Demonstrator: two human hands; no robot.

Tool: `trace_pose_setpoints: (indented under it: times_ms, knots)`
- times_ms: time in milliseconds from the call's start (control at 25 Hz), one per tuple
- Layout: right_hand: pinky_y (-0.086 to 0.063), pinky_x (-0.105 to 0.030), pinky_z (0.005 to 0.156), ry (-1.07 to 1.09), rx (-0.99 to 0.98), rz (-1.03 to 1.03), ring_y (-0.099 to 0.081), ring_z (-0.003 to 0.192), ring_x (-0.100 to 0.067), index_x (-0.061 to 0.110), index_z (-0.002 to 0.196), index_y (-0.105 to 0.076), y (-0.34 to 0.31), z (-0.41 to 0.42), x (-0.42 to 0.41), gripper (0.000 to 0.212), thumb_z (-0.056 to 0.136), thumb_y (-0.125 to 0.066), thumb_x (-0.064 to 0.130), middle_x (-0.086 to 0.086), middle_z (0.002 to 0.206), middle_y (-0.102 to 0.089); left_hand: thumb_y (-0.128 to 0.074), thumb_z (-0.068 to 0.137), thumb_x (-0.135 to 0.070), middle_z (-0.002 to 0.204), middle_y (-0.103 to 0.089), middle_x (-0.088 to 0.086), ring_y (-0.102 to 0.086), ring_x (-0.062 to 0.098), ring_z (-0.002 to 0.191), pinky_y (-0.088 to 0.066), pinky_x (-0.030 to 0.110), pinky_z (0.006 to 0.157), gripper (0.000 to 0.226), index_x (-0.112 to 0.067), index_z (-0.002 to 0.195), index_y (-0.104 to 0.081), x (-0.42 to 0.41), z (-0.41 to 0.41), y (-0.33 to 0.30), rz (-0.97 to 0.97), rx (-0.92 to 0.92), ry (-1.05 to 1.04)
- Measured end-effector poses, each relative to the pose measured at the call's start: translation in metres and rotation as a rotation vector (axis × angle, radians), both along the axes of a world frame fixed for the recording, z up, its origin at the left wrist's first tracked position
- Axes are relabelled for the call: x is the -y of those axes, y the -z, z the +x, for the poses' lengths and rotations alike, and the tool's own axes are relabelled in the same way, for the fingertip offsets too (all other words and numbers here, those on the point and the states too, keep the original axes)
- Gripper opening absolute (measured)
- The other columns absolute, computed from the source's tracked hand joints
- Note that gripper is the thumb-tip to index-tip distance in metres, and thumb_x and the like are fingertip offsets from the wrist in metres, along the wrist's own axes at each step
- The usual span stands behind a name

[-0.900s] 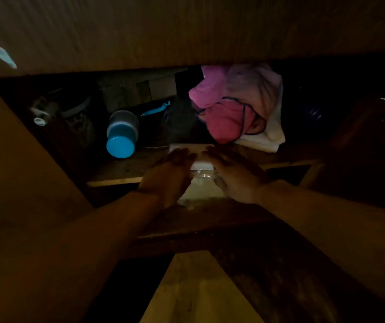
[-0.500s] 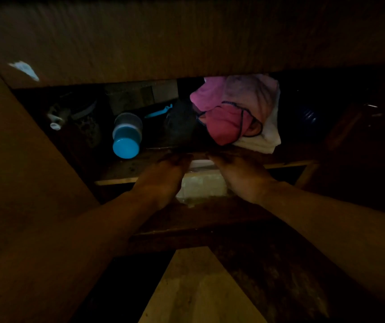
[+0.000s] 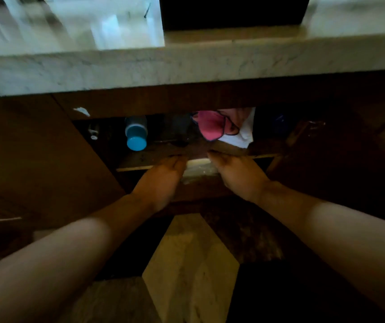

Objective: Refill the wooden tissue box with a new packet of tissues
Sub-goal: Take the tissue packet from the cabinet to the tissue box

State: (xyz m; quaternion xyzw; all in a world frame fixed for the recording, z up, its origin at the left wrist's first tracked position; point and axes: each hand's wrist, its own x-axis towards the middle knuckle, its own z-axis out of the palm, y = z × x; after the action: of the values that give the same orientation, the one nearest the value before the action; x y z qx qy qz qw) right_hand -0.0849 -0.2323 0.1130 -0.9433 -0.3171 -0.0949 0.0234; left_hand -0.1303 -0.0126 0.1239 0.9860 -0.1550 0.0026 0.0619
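Head view shows our tissue packet [image 3: 198, 167] as a pale, plastic-wrapped block held between our two hands at the front edge of the cupboard shelf [image 3: 140, 157], low inside the open cabinet. Our left hand [image 3: 161, 180] presses against its left end and our right hand [image 3: 235, 173] against its right end, fingers curled round it, so both are clamped on the packet from opposite sides. Behind it on the shelf lie a bundle of pink and white cloth [image 3: 219, 127] and, well to the left, a container with a blue cap [image 3: 136, 135]. Above everything runs the marble counter [image 3: 187, 64]. A dark block [image 3: 231, 10] stands on it; whether that is the wooden tissue box we cannot tell.

We judge this as the fetching step: the new packet is gripped but not yet clear of the cupboard. Next we would need to draw it out level under the counter's lip, carry it up to the box, and open its wrapper before loading. The slick wrapping could slip if our squeeze loosens.
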Motion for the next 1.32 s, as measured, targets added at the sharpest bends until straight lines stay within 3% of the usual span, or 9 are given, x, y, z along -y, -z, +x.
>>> trace_pose_setpoints:
  times_ms: [280, 440, 720, 800, 880, 960, 1040, 1160, 1320]
  knots:
    - [-0.058, -0.042, 0.086, -0.046, -0.151, 0.107, -0.069, 0.107, -0.035, 0.005, 0.14, -0.05, -0.122, -0.092, 0.018, 0.05, 0.091, -0.06, 0.008, -0.019, 0.124, -0.068, -0.058, 0.097, -0.016, 0.154, -0.044, 0.014, -0.041, 0.03, 0.142, -0.042, 0.04, 0.114, 0.06, -0.011, 0.152, -0.035, 0.02, -0.101, -0.129, -0.052, -0.077, -0.05]
    - [-0.055, -0.047, 0.099, -0.107, -0.16, 0.104, -0.061, 0.124, -0.037, 0.0, 0.141, -0.05, -0.209, -0.129, 0.028, 0.058, 0.087, -0.069, 0.003, -0.023, 0.137, -0.061, -0.057, 0.099, -0.017, 0.162, -0.034, 0.015, -0.027, 0.031, 0.151, -0.039, 0.044, 0.117, 0.066, -0.008, 0.157, -0.027, 0.023, -0.144, -0.217, -0.046, -0.078, -0.011]
    - [-0.049, -0.046, 0.107, -0.174, -0.042, 0.13, -0.055, 0.133, -0.034, 0.005, 0.144, -0.049, -0.375, -0.138, 0.042, 0.051, 0.095, -0.062, 0.011, -0.019, 0.146, -0.055, -0.06, 0.099, -0.019, 0.16, -0.038, 0.018, -0.029, 0.033, 0.151, -0.036, 0.046, 0.119, 0.064, -0.007, 0.155, -0.032, 0.031, -0.158, -0.382, 0.005, 0.053, -0.019]
    - [-0.045, -0.042, 0.106, -0.103, -0.096, 0.198, -0.055, 0.132, -0.031, 0.014, 0.146, -0.05, -0.418, -0.132, 0.051, 0.043, 0.104, -0.045, 0.027, -0.012, 0.146, -0.057, -0.064, 0.096, -0.02, 0.157, -0.042, 0.018, -0.033, 0.033, 0.149, -0.039, 0.048, 0.116, 0.065, -0.007, 0.153, -0.035, 0.031, -0.156, -0.425, 0.014, 0.093, -0.049]
    - [-0.05, -0.041, 0.094, -0.031, -0.14, 0.25, -0.065, 0.115, -0.03, 0.021, 0.138, -0.058, -0.46, -0.128, 0.059, 0.043, 0.105, -0.04, 0.041, -0.009, 0.13, -0.068, -0.065, 0.095, -0.021, 0.155, -0.044, 0.018, -0.036, 0.033, 0.147, -0.042, 0.049, 0.114, 0.063, -0.007, 0.151, -0.038, 0.032, -0.154, -0.463, 0.031, 0.119, -0.08]
    - [-0.058, -0.041, 0.071, -0.096, 0.007, 0.235, -0.073, 0.089, -0.035, 0.014, 0.129, -0.063, -0.496, -0.125, 0.064, 0.037, 0.094, -0.066, 0.027, -0.014, 0.11, -0.075, -0.067, 0.095, -0.021, 0.154, -0.044, 0.017, -0.037, 0.032, 0.145, -0.045, 0.049, 0.111, 0.064, -0.007, 0.15, -0.039, 0.035, -0.155, -0.495, 0.037, 0.134, -0.077]
    - [-0.058, -0.04, 0.059, -0.186, 0.081, 0.135, -0.074, 0.077, -0.038, 0.009, 0.126, -0.065, -0.521, -0.123, 0.07, 0.044, 0.083, -0.076, 0.01, -0.016, 0.104, -0.077, -0.071, 0.091, -0.021, 0.153, -0.045, 0.017, -0.038, 0.033, 0.144, -0.049, 0.048, 0.106, 0.068, -0.007, 0.149, -0.039, 0.037, -0.156, -0.52, 0.039, 0.154, -0.088]
    - [-0.059, -0.044, 0.059, -0.179, 0.135, 0.118, -0.074, 0.078, -0.04, 0.009, 0.127, -0.065, -0.551, -0.113, 0.072, 0.048, 0.081, -0.071, -0.002, -0.017, 0.106, -0.077, -0.069, 0.091, -0.015, 0.149, -0.049, 0.017, -0.042, 0.034, 0.14, -0.054, 0.05, 0.099, 0.063, -0.005, 0.146, -0.043, 0.041, -0.153, -0.54, 0.051, 0.202, -0.136]
    - [-0.061, -0.051, 0.073, -0.212, 0.169, 0.096, -0.073, 0.099, -0.039, 0.008, 0.134, -0.06, -0.564, -0.096, 0.072, 0.048, 0.088, -0.059, -0.004, -0.014, 0.125, -0.072, -0.051, 0.097, -0.001, 0.143, -0.054, 0.024, -0.046, 0.04, 0.136, -0.054, 0.054, 0.095, 0.047, 0.002, 0.143, -0.047, 0.041, -0.136, -0.544, 0.035, 0.273, -0.142]
